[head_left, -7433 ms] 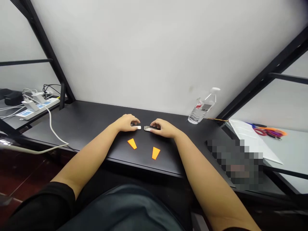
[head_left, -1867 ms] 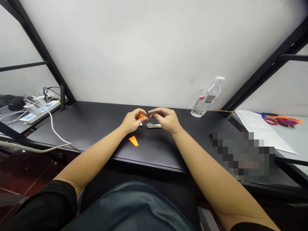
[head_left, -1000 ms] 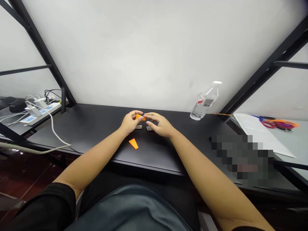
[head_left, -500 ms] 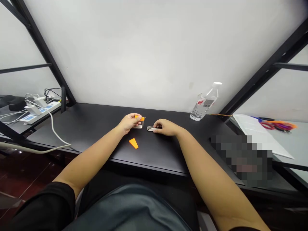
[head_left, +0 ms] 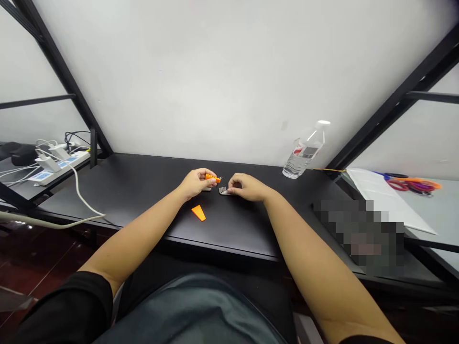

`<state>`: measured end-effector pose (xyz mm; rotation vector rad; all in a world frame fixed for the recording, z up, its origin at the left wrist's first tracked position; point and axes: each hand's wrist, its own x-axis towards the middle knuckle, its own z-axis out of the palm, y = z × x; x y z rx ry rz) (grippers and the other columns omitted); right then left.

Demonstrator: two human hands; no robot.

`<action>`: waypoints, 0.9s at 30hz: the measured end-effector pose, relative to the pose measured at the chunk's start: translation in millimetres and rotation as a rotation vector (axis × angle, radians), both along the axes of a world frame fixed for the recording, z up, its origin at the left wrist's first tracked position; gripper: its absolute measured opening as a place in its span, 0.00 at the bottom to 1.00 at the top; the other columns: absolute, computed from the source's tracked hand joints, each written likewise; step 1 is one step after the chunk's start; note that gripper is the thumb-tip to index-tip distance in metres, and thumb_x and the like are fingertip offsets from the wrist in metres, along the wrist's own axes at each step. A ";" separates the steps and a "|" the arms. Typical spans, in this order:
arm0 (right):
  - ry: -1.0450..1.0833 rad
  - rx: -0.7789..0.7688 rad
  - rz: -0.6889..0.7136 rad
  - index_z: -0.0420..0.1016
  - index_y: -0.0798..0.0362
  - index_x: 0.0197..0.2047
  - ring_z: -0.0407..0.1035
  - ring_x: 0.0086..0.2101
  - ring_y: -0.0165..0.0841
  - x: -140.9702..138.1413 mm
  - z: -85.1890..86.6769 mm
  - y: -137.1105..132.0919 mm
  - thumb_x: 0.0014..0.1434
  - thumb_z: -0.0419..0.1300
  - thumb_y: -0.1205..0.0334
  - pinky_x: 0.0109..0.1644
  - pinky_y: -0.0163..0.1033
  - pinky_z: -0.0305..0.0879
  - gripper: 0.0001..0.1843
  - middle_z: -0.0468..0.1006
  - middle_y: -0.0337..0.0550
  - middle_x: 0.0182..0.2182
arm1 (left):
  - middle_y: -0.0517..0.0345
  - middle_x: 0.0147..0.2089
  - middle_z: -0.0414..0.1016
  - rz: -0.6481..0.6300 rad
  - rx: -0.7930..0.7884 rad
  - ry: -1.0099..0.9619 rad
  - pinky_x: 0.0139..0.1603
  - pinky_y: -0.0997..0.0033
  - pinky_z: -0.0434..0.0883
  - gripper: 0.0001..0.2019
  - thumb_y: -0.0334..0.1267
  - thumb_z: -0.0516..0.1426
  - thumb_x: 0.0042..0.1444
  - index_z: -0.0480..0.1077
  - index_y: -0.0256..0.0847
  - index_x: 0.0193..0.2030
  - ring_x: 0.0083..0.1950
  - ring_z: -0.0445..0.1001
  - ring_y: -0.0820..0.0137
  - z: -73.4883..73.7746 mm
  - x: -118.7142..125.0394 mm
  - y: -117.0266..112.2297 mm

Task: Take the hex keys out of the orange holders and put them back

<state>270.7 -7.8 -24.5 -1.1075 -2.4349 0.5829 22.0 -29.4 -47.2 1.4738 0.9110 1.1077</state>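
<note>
My left hand (head_left: 194, 183) is closed around an orange hex key holder (head_left: 213, 178), its row of holes facing me. Thin metal keys (head_left: 221, 177) stick out of its right end. Under that hand, a silvery piece (head_left: 207, 189) on the table is partly hidden. My right hand (head_left: 247, 187) pinches at a fanned row of L-shaped hex keys (head_left: 224, 191) lying on the black table; its fingertips cover their right part. Closer to me lies a flat orange wedge-shaped piece (head_left: 199, 213), apart from both hands.
A clear water bottle (head_left: 303, 153) stands by the wall, right of my hands. Power strip (head_left: 59, 167) and white cable (head_left: 81, 191) are at the left. On the right are a blurred-out dark item (head_left: 358, 234), a white packet (head_left: 387, 200) and coloured scissors-like tools (head_left: 412, 184).
My left hand has turned the orange holder, so its keys point right instead of down and its holes show. The fingers of my right hand have risen slightly at the hex keys.
</note>
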 end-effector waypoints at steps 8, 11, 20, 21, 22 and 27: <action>0.690 -0.081 -0.025 0.71 0.49 0.37 0.68 0.29 0.32 -14.9 10.6 -12.1 0.61 0.64 0.45 0.37 0.41 0.68 0.16 0.73 0.38 0.28 | 0.52 0.41 0.81 0.013 0.180 0.164 0.40 0.65 0.78 0.19 0.50 0.67 0.52 0.77 0.39 0.44 0.39 0.77 0.69 -1.0 2.1 1.0; 0.756 -0.123 0.033 0.70 0.49 0.38 0.71 0.31 0.34 -20.5 10.6 -16.7 0.60 0.65 0.43 0.42 0.44 0.72 0.18 0.74 0.39 0.29 | 0.52 0.41 0.81 0.023 0.193 0.164 0.39 0.66 0.78 0.19 0.50 0.66 0.52 0.77 0.39 0.44 0.38 0.77 0.69 -1.1 2.2 0.8; 0.753 -0.141 0.029 0.70 0.49 0.39 0.72 0.32 0.34 -23.8 5.7 -16.1 0.59 0.66 0.43 0.44 0.45 0.74 0.18 0.75 0.39 0.30 | 0.52 0.41 0.81 0.019 0.227 0.186 0.38 0.67 0.77 0.17 0.49 0.65 0.54 0.77 0.39 0.44 0.37 0.76 0.70 -1.3 2.7 -0.5; 0.755 -0.139 0.030 0.70 0.49 0.39 0.72 0.32 0.34 -23.9 5.4 -15.7 0.59 0.66 0.44 0.44 0.44 0.74 0.18 0.75 0.39 0.29 | 0.52 0.40 0.81 0.024 0.231 0.189 0.38 0.67 0.77 0.17 0.49 0.65 0.54 0.77 0.39 0.44 0.36 0.76 0.70 -1.7 2.9 -0.4; 0.752 -0.138 0.032 0.71 0.49 0.39 0.72 0.32 0.34 -23.9 5.2 -15.4 0.59 0.66 0.44 0.44 0.44 0.74 0.18 0.75 0.39 0.29 | 0.52 0.40 0.81 0.030 0.234 0.193 0.38 0.67 0.77 0.17 0.49 0.65 0.54 0.77 0.39 0.44 0.35 0.76 0.71 -2.1 3.0 -0.3; 0.718 -0.143 0.039 0.71 0.48 0.39 0.73 0.33 0.34 -23.6 4.7 -15.1 0.59 0.65 0.42 0.44 0.45 0.74 0.18 0.75 0.39 0.29 | 0.53 0.38 0.80 0.053 0.238 0.214 0.38 0.66 0.77 0.17 0.48 0.65 0.54 0.77 0.39 0.44 0.33 0.75 0.72 -2.6 3.0 0.2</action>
